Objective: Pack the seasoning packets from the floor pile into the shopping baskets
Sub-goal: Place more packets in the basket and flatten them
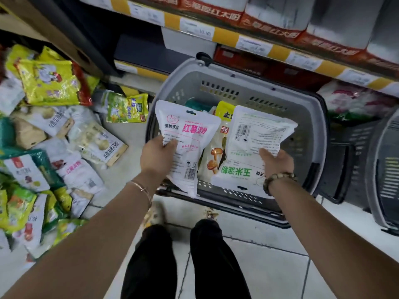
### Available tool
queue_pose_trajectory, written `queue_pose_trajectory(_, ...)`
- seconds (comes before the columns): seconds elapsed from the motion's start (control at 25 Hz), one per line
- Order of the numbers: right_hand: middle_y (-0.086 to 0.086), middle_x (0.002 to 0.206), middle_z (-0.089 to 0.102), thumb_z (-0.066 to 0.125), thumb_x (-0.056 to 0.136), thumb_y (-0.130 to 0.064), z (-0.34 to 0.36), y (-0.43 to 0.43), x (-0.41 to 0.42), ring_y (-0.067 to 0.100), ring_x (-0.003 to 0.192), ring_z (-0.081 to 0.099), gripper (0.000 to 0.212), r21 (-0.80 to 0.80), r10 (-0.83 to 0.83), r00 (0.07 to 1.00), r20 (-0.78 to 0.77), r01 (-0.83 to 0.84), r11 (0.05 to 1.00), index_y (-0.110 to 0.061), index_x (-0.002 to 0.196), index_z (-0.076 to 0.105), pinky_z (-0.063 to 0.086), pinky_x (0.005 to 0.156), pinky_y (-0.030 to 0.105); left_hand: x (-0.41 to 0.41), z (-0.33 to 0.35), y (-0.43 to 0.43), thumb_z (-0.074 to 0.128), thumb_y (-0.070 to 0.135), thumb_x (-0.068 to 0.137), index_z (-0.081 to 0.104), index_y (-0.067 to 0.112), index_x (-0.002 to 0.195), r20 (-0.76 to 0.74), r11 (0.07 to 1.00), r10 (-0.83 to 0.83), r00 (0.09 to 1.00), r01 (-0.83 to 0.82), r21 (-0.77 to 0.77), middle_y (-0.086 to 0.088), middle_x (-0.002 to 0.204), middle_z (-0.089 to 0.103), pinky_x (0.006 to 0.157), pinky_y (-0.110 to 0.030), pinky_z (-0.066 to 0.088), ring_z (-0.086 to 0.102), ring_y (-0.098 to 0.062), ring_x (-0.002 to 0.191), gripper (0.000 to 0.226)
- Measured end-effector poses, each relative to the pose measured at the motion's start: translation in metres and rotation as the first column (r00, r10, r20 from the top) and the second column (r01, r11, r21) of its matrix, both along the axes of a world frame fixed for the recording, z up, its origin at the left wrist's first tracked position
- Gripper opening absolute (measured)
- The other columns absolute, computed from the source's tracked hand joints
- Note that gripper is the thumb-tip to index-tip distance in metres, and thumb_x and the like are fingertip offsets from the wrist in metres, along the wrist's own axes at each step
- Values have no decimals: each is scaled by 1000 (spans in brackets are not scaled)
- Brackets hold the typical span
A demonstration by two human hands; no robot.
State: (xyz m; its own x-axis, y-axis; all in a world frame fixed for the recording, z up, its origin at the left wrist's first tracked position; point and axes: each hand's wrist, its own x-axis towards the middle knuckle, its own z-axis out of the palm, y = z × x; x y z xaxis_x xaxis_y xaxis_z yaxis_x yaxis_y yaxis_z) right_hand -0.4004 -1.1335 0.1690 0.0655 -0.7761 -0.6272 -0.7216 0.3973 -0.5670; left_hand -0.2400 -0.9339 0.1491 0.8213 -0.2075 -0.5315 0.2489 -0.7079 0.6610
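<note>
A grey shopping basket (241,83) stands on the floor in front of me with several packets inside. My left hand (156,155) grips a white packet with pink lettering (187,134) over the basket's left side. My right hand (277,160) holds white packets with green lettering (259,134) over the basket's right side; how many there are I cannot tell. Between them a mushroom-print packet (213,160) lies in the basket. The floor pile (54,134) of yellow, green and white seasoning packets spreads at the left.
Store shelves with red boxes (274,22) and yellow price rails run behind the basket. More grey baskets (384,173) stand at the right. A cardboard box (43,24) leans over the pile at top left. My legs and feet are below on the white tiles.
</note>
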Motion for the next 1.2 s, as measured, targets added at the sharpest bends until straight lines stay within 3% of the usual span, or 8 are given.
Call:
queue_pose_trajectory(0.24,10,105,68,63,86,-23,-69,-19,33,27,94,62,27,1,68,997,-29,-68,998,-9,109,66,51,86,42,39,-71,-47,57,24,90,68,3,104,19,1000,-19,1000,18,24,-13,105,70,87,-37,50,64,-29,102,27)
queue_pose_trajectory(0.4,11,105,68,61,85,-22,-117,-28,51,26,92,63,26,-41,77,995,-57,-79,996,-9,107,66,50,77,36,58,-118,-73,56,23,94,64,-1,110,71,986,-166,984,164,30,-18,114,66,84,-29,44,60,-30,108,31)
queue_pose_trajectory(0.64,11,138,48,58,89,-35,-154,-50,58,31,124,46,57,-7,125,959,-255,-132,991,-8,136,43,41,96,36,69,-156,-81,53,26,95,63,6,115,5,973,-230,973,230,1,-12,118,65,90,-29,45,59,-27,108,30)
queue_pose_trajectory(0.76,12,134,48,58,86,-36,-146,-46,50,31,119,48,61,-56,254,908,-332,-288,956,-11,137,38,42,84,35,68,-149,-85,55,18,91,53,5,124,52,970,-230,972,225,89,-14,128,57,91,-27,39,52,-30,117,36)
queue_pose_trajectory(0.84,13,150,24,59,85,-43,-139,-34,46,32,136,27,78,-112,427,822,-377,-498,860,-18,147,19,32,103,43,56,-135,-80,58,11,85,43,6,134,267,962,-272,925,257,92,-16,140,42,104,-30,30,39,-31,130,52)
queue_pose_trajectory(0.92,11,157,-4,49,86,-56,-138,-20,42,33,143,-1,84,-73,609,647,-460,-711,700,-26,149,3,5,114,48,41,-129,-73,63,15,82,31,8,144,446,828,-559,699,502,250,-20,152,22,115,-38,15,20,-34,141,71)
queue_pose_trajectory(1.04,2,154,-22,32,85,-68,-144,-1,36,34,139,-23,82,121,780,432,-453,-837,533,-37,145,-14,-14,110,49,44,-142,-78,65,39,84,6,16,152,257,451,-892,372,713,536,-17,158,-9,115,-49,1,-9,-35,145,93)
queue_pose_trajectory(1.2,8,151,-29,35,87,-64,-160,8,48,36,140,-19,85,200,846,310,-434,-883,425,-37,141,-25,-5,111,56,66,-172,-103,70,40,82,-11,22,151,-42,318,-923,382,821,475,-14,156,-23,115,-50,6,-20,-36,142,108)
